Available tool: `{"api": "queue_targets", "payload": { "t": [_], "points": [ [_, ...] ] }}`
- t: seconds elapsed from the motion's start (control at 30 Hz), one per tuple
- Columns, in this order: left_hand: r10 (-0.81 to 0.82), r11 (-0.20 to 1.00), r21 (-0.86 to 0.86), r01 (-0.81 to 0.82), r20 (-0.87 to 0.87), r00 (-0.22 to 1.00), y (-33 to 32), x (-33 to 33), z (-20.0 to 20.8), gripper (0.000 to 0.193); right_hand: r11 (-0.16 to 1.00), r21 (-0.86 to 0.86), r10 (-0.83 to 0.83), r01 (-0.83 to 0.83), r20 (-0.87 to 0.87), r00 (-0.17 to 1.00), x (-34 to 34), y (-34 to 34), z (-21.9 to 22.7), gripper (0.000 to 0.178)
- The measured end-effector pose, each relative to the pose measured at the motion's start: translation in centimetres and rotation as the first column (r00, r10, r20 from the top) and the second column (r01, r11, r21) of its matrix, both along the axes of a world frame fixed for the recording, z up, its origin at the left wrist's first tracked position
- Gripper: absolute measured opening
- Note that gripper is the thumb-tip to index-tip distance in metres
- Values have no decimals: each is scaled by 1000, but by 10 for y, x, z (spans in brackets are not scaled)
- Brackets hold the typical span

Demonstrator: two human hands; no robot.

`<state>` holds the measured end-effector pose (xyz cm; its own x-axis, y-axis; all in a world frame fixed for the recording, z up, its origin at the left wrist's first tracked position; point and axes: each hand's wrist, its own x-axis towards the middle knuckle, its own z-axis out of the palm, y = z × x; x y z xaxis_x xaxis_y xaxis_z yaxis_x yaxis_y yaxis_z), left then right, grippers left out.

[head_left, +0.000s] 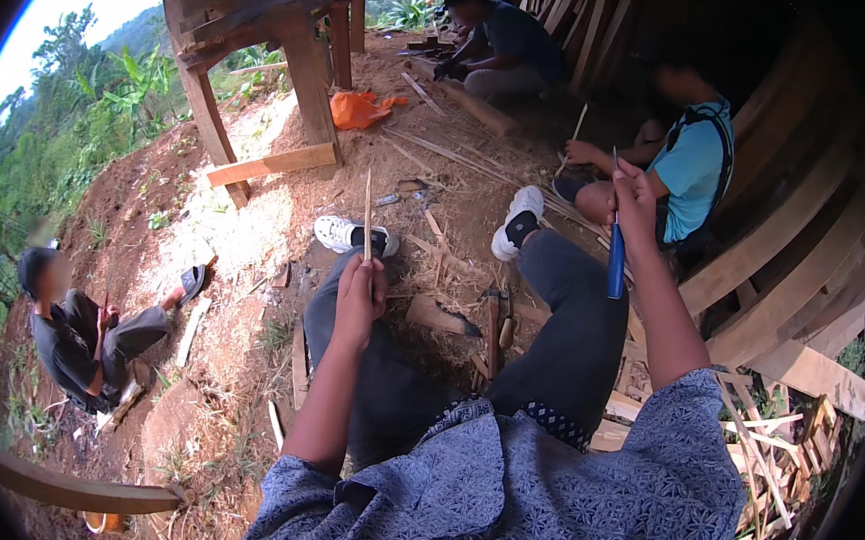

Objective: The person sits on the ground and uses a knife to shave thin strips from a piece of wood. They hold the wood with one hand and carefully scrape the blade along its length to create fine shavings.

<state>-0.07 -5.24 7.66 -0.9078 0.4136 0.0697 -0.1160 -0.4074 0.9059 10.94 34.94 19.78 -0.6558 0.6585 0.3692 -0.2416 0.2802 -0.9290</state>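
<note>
My left hand (359,295) is closed around the lower end of a thin, pale wooden stick (367,210), which points up and away from me above my left knee. Raised at the right, my right hand (635,209) is closed on a blue-handled knife (616,265). Its blue handle hangs below my fist, and a thin tip shows above it; the rest is covered by my fingers. The stick and the knife are well apart.
On the ground between my legs lie a wooden-handled tool (493,332) and a wood block (441,316). Ahead are an orange plastic bag (358,110) and a wooden bench frame (305,81). One person (695,168) sits close at right, another (77,335) at left. Wood scraps (781,455) lie at right.
</note>
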Motion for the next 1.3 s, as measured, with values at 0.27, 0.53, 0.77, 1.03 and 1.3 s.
{"api": "queue_targets", "payload": {
  "t": [0.27,0.53,0.77,1.03,1.3],
  "points": [
    [-173,981,77,181,-91,981,27,11,87,21,966,141,233,-216,-112,966,-57,-23,59,30],
    [-102,994,29,109,-184,978,51,40,99,22,908,323,231,-266,144,962,-77,-20,-5,38],
    [17,999,-28,-27,-309,951,68,19,144,24,900,266,361,-345,-10,933,-72,-46,23,38],
    [11,997,-68,-39,-371,928,96,-25,151,25,865,168,482,-473,-14,876,-107,-90,47,37],
    [72,984,-123,-132,-405,911,96,-40,119,29,751,227,589,-620,194,785,-99,-147,37,29]
  ]
}}
